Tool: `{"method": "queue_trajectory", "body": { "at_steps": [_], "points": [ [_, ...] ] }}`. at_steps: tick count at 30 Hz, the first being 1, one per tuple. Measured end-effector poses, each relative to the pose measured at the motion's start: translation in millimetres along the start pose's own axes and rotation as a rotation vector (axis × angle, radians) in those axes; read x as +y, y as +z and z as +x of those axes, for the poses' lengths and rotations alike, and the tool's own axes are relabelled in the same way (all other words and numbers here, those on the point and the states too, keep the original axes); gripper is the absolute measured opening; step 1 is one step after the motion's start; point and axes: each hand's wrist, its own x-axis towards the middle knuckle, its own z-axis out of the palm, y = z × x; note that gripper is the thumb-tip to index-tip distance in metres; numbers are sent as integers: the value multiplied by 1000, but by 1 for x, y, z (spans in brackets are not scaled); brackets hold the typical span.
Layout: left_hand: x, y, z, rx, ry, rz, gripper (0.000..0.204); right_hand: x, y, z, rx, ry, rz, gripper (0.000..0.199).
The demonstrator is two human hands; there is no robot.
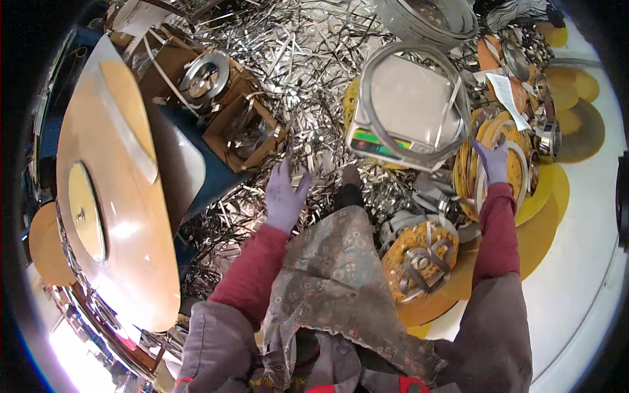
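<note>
My left hand [285, 198], in a lavender glove, is held over the heap of metal strips [314, 85] with its fingers spread and nothing in them. My right hand [495, 162], gloved alike, reaches to the stack of yellow round discs [466, 164] on the right. Its thumb and fingers are apart; whether they touch the discs I cannot tell. A pale ring [522, 171] lies just beside that hand. Left of it stands a weighing scale [413, 98] with a big coil of grey metal strip [452, 62] lying around its top.
At the left rises a large tan disc [118, 216] with a smaller round plate on it. Behind it stand a cardboard box [226, 147] and a metal ring [204, 77]. A yellow speckled block with strip on it [419, 259] lies by my right knee. More coils [432, 19] are at the back.
</note>
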Motion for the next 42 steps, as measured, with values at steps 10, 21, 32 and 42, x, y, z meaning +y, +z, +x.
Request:
{"method": "queue_trajectory", "body": {
  "at_steps": [10,21,32,42],
  "points": [
    [-153,-60,-195,-150,-309,96,57,138,4,-140,32,419,240,64],
    [-83,-40,-101,-148,-200,98,62,52,-28,-130,-81,535,474,49],
    [115,73,167,-122,107,158,63,8,43,37,-115,299,68,91],
    [171,123,258,-305,-103,481,52,-5,74,84,-209,316,88,49]
  ]
}}
